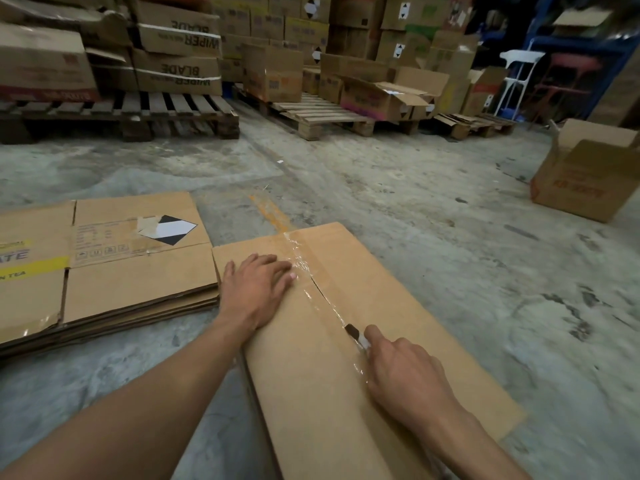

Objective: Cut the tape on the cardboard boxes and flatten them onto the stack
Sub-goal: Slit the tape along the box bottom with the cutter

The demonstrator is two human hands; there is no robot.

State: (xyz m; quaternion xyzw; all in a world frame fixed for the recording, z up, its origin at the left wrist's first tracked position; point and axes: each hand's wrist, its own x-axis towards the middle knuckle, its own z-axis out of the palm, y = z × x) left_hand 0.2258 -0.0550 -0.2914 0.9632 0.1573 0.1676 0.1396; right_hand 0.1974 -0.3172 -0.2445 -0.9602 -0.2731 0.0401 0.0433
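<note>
Left grip (258, 282) flat, right grip (403, 368) curled.

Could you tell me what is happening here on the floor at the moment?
A person is slitting the clear tape along the seam of a brown cardboard box on the concrete floor. The right hand grips a small cutter knife with its blade on the tape, while the left hand presses flat on the box. A stack of flattened cardboard boxes lies beside it.

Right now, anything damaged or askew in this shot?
Mostly normal. On the far left pallet, the crushed boxes at the top of the pile sag with buckled lids. The open box on the middle pallet has flaps splayed unevenly. The box being cut lies flat; its tape is wrinkled.
</note>
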